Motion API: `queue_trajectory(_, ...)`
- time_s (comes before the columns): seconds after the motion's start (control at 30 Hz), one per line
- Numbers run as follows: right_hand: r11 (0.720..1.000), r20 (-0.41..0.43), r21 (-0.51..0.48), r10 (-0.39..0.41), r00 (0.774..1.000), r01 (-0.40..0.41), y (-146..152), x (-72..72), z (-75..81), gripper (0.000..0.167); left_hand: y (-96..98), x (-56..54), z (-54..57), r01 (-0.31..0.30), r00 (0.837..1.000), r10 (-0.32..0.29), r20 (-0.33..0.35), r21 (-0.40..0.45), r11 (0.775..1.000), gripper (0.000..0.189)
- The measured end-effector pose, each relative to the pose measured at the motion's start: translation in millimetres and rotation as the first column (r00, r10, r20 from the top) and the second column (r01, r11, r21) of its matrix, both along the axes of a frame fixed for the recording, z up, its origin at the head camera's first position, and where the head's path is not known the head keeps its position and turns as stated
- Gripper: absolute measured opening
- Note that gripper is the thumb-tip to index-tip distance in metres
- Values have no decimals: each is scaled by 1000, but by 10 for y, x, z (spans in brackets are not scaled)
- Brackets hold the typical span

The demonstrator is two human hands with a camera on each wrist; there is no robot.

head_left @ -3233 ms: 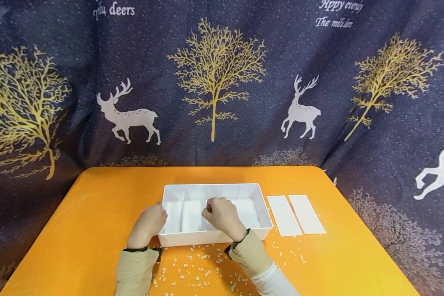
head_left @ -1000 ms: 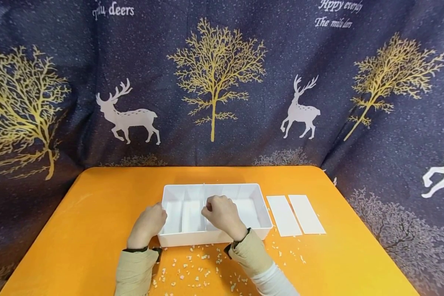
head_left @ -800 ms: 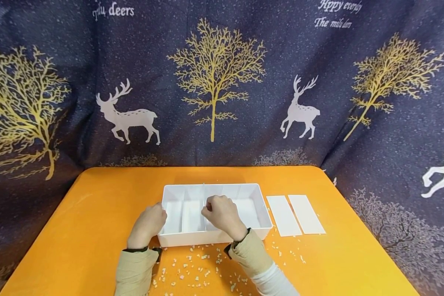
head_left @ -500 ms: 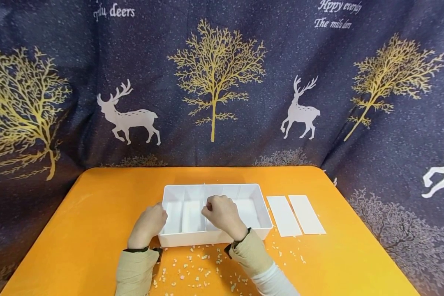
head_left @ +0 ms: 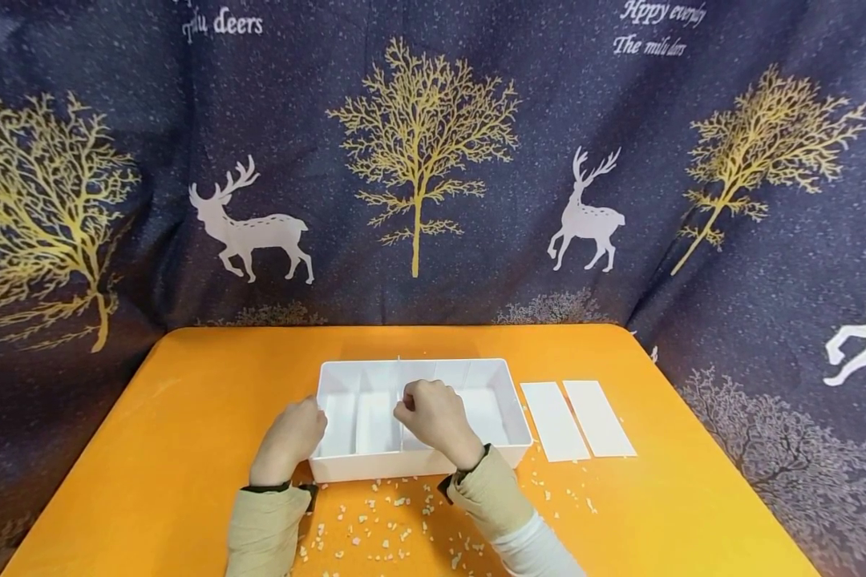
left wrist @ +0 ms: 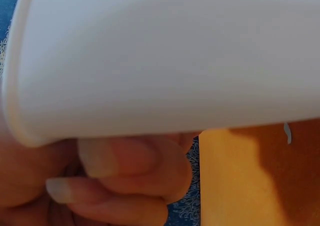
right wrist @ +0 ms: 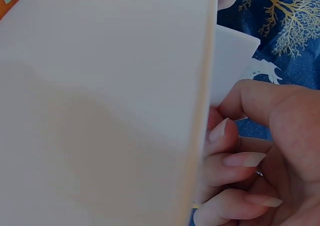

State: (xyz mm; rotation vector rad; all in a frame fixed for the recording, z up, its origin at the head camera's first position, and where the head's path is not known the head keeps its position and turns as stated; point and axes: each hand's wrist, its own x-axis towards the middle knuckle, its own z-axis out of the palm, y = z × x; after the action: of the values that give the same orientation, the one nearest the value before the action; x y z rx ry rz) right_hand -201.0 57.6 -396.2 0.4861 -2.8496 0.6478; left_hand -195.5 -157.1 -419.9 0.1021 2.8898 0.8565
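Note:
A white plastic box (head_left: 346, 467) stands on the orange table, its long side toward me. My left hand (head_left: 294, 433) grips its left end at the rim, with curled fingers (left wrist: 135, 158) showing below the wall in the left wrist view. My right hand (head_left: 436, 417) is over the middle of the box. Its thumb and index finger pinch a thin white divider (right wrist: 231, 61), whose upper corner sticks up past the wall in the right wrist view. Another white divider (head_left: 358, 413) stands across the left part of the box.
Two flat white panels (head_left: 556, 421) lie side by side right of the box. Small pale crumbs (head_left: 386, 529) are scattered over the orange table (head_left: 188, 449) in front of the box. A dark cloth (head_left: 476, 304) with deer and trees hangs behind the table.
Since the oldest frame, the edge of the pinched divider has come into sight beside the right hand, its tip rising over the back rim. Both hands have stayed nearly still.

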Motion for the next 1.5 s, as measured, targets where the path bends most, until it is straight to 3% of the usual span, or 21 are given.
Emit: queue_trajectory(1.5,1000,-14,-7,7,1000,-7,15,2,49,37,-11,-6,0,15,1000,-15,-5,-1,1000,35)
